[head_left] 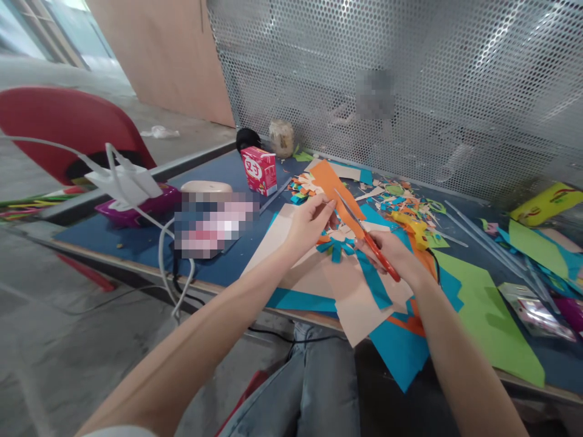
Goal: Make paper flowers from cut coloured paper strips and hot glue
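Note:
My left hand (314, 220) pinches a strip of orange paper (330, 181) above the table. Red-handled scissors (379, 254) are gripped in my right hand (387, 252), their blades lying against the orange paper's right part. Below both hands lie sheets of pale peach paper (310, 276) and blue paper (401, 352). A blue fringed paper piece (336, 249) rests on the peach sheets under my hands. Just right of the scissors sits a yellow-orange glue gun (410, 227); its front is partly hidden among the scraps.
Small paper scraps (410, 200) litter the back of the blue table (214, 267). A pink drink carton (259, 171) stands at the back left. White charger cables (161, 255) hang over the front edge. Green sheets (492, 321) lie at right. A perforated metal panel (310, 73) rises behind.

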Demonstrator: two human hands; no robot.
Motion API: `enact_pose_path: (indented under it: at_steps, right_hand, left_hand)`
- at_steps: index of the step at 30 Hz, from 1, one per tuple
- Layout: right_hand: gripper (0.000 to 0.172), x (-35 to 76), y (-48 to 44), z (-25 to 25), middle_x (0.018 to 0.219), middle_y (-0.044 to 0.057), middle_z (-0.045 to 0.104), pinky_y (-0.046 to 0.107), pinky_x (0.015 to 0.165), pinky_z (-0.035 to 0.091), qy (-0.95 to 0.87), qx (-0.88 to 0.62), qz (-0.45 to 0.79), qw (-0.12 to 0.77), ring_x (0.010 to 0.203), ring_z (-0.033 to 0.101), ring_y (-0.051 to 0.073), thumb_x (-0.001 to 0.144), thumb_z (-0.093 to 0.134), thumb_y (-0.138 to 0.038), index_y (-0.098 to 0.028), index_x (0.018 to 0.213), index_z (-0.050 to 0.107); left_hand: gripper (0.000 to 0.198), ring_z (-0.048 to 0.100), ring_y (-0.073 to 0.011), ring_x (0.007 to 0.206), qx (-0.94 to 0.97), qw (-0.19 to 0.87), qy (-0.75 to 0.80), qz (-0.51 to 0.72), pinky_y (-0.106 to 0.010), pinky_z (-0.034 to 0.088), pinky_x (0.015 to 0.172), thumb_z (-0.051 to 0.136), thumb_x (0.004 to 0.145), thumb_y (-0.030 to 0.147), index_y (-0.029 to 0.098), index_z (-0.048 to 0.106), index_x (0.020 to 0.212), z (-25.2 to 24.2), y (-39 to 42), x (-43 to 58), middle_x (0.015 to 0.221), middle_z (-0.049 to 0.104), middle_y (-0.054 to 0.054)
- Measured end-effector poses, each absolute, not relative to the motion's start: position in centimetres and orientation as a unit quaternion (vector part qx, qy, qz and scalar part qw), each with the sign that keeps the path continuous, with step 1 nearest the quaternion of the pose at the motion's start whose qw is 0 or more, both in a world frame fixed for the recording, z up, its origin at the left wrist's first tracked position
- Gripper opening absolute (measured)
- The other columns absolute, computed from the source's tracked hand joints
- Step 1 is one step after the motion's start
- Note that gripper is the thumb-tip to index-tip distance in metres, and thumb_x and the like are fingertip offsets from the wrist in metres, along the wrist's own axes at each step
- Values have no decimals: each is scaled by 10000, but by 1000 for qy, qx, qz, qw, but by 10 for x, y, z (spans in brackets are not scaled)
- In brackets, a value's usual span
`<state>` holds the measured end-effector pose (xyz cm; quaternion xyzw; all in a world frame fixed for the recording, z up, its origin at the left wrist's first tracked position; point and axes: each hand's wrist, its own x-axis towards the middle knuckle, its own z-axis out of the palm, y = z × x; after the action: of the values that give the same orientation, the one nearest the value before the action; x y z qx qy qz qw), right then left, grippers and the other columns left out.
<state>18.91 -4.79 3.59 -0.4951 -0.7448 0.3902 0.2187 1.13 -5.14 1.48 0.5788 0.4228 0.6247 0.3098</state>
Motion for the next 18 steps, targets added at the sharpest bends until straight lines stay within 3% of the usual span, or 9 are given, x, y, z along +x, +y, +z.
enact_pose_path:
  at_steps: [12, 18]
  right_hand:
    - [154, 190, -50, 37, 378, -76, 358, 243, 366, 292, -703, -512, 456, 190, 330, 336, 97, 703, 557, -345, -215, 644, 499]
    - [175, 193, -46, 32, 419, -70, 397, 242, 390, 311, -722, -490, 452, 184, 349, 356, 92, 722, 554, -357, -211, 647, 491]
  left_hand:
    - [202, 519, -81, 467, 485, 352, 386, 702, -201, 416, 450, 520, 831, 374, 199, 468, 745, 13, -43, 9, 550, 522, 51]
    - [229, 507, -62, 434, 489, 347, 378, 705, -190, 411, 450, 564, 806, 374, 196, 437, 738, 13, -43, 9, 519, 540, 66]
